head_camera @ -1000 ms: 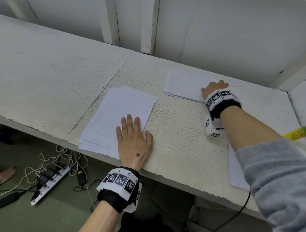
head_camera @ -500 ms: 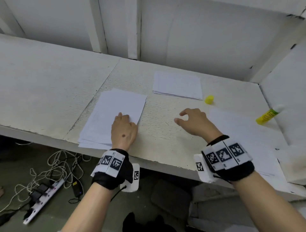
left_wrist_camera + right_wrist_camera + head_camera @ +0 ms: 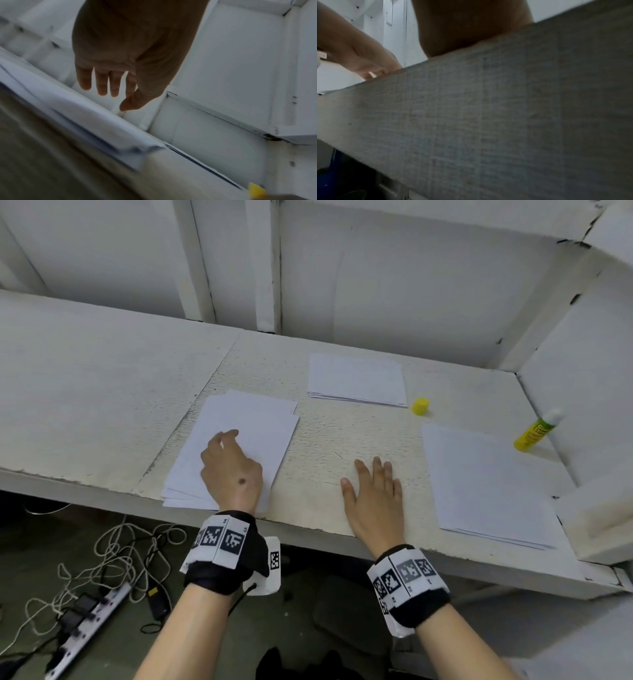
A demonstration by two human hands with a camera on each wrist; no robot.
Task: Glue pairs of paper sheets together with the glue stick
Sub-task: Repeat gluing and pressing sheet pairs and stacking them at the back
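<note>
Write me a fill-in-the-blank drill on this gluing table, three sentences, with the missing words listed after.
1. The glue stick leans uncapped against the ____ wall.
2. The left hand is over the ____ paper stack.
3. The right hand lies flat on the bare ____, between two paper stacks, holding nothing.

Missing words: right; left; table

No legible text, glue stick (image 3: 535, 433) label print too blurred to read, wristband (image 3: 222, 539) squares bear coded patterns, tiny marks unreadable
</note>
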